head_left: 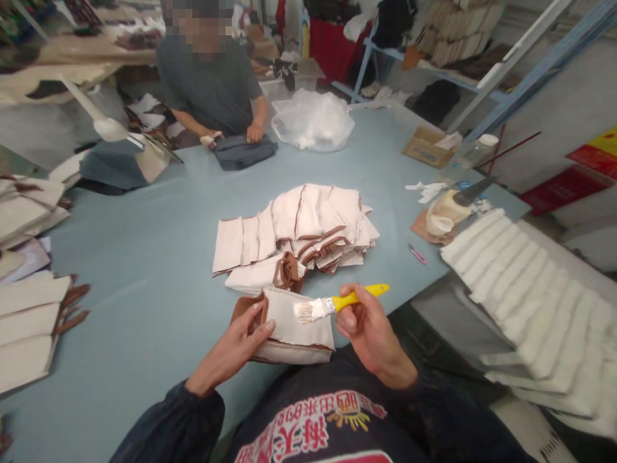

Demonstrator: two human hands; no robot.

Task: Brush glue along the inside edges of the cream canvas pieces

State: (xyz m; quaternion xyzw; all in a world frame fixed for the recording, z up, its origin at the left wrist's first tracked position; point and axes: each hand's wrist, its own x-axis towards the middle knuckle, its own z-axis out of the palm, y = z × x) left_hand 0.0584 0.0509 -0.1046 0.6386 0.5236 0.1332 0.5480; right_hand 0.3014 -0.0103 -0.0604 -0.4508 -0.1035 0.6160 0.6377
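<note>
My left hand grips the left end of a cream fabric piece with brown edging, close to my body at the table's near edge. In my right hand is a brush with a yellow handle, held between thumb and fingers. Its bristles, coated in white, lie over the cream face of the fabric piece; I cannot tell whether they touch it. Just beyond sits a heap of similar cream pieces with brown edges. One piece with a bunched brown part lies at the heap's near side.
Across the blue-grey table a person handles dark folded fabric. A clear plastic bag lies beside them. At right are a cardboard box, a white-smeared container, a small pink tool and stacked white pieces. More cream pieces lie left.
</note>
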